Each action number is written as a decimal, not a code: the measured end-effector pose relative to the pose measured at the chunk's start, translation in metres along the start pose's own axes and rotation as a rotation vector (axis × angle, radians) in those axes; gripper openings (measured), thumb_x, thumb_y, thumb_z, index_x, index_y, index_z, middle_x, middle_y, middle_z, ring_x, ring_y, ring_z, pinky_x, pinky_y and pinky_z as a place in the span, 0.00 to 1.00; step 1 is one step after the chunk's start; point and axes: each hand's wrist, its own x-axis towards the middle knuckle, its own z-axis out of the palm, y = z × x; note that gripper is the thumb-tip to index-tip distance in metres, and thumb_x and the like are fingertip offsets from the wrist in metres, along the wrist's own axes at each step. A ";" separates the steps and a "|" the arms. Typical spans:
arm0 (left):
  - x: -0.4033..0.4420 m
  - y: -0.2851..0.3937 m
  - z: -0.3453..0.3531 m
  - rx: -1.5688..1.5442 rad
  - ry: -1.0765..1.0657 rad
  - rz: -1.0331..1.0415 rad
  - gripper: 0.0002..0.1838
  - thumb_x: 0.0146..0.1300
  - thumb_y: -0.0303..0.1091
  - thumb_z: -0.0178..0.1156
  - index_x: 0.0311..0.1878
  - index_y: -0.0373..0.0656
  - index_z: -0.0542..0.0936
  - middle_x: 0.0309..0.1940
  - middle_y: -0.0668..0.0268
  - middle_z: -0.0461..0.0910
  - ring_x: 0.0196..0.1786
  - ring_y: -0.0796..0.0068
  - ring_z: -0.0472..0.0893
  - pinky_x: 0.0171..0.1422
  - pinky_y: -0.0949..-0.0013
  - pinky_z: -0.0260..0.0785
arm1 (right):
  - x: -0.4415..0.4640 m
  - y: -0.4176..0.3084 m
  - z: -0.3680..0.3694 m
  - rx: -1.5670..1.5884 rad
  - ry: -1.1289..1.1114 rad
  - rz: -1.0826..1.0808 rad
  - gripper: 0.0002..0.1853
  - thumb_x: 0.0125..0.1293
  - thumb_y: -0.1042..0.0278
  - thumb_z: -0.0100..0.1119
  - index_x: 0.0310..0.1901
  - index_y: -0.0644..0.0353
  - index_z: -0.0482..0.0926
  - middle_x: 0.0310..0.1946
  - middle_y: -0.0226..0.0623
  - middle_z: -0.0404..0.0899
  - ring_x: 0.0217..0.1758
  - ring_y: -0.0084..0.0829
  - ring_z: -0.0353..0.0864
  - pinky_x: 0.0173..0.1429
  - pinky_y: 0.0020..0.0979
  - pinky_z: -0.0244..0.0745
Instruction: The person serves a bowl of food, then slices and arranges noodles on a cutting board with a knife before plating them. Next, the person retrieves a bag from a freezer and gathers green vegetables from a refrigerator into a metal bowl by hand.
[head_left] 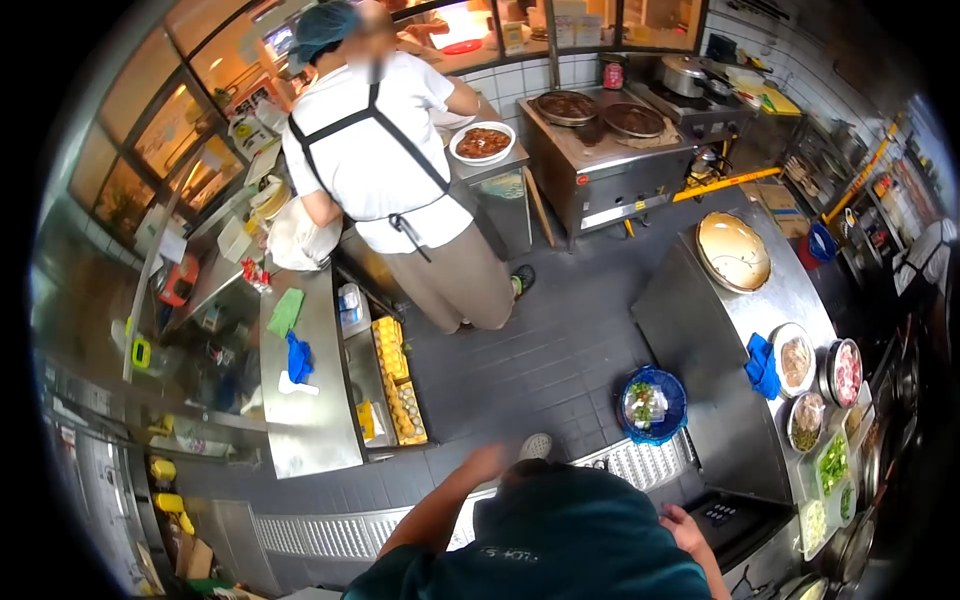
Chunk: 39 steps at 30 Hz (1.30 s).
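My left hand hangs in front of my body over the dark tiled floor, close to my shoe. Its fingers are smeared by motion, and nothing can be made out in it. On the other side of my green shirt, my right hand is low beside the dark panel of the right counter, with its fingers loosely apart and nothing held.
A co-worker stands at the back counter by a bowl of red food. A blue-lined bin stands on the floor ahead. The right counter bears a large plate, a blue cloth and ingredient dishes.
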 end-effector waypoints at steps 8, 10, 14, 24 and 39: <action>0.012 -0.035 -0.055 0.114 0.080 -0.025 0.23 0.64 0.41 0.61 0.59 0.38 0.76 0.58 0.42 0.80 0.63 0.40 0.77 0.68 0.46 0.70 | 0.043 0.061 0.053 0.323 -0.140 0.018 0.29 0.74 0.63 0.62 0.73 0.63 0.68 0.62 0.44 0.79 0.60 0.31 0.79 0.62 0.30 0.77; 0.021 -0.044 -0.063 0.148 0.073 -0.005 0.25 0.65 0.43 0.62 0.61 0.38 0.76 0.58 0.41 0.80 0.64 0.39 0.76 0.70 0.47 0.70 | 0.066 0.110 0.060 0.504 -0.175 0.068 0.28 0.75 0.63 0.61 0.72 0.63 0.69 0.61 0.44 0.80 0.60 0.30 0.79 0.63 0.29 0.76; 0.041 -0.055 -0.074 0.184 0.091 0.089 0.24 0.65 0.44 0.62 0.59 0.38 0.77 0.56 0.42 0.81 0.65 0.40 0.76 0.70 0.48 0.69 | 0.043 0.104 0.091 0.702 -0.137 0.161 0.26 0.76 0.63 0.60 0.71 0.65 0.71 0.60 0.42 0.81 0.60 0.29 0.79 0.64 0.29 0.75; 0.054 0.007 -0.106 0.208 -0.019 0.159 0.25 0.65 0.40 0.59 0.63 0.40 0.75 0.61 0.46 0.79 0.68 0.42 0.75 0.69 0.45 0.70 | -0.009 0.053 0.118 0.383 0.062 0.016 0.30 0.73 0.63 0.61 0.73 0.67 0.68 0.60 0.40 0.80 0.60 0.29 0.79 0.64 0.27 0.74; 0.130 0.033 -0.061 0.474 -0.330 0.620 0.27 0.65 0.37 0.66 0.64 0.33 0.77 0.53 0.41 0.82 0.58 0.39 0.80 0.63 0.48 0.73 | -0.083 0.082 0.149 -0.035 0.617 0.040 0.38 0.68 0.41 0.63 0.69 0.63 0.73 0.68 0.55 0.73 0.71 0.52 0.72 0.75 0.41 0.67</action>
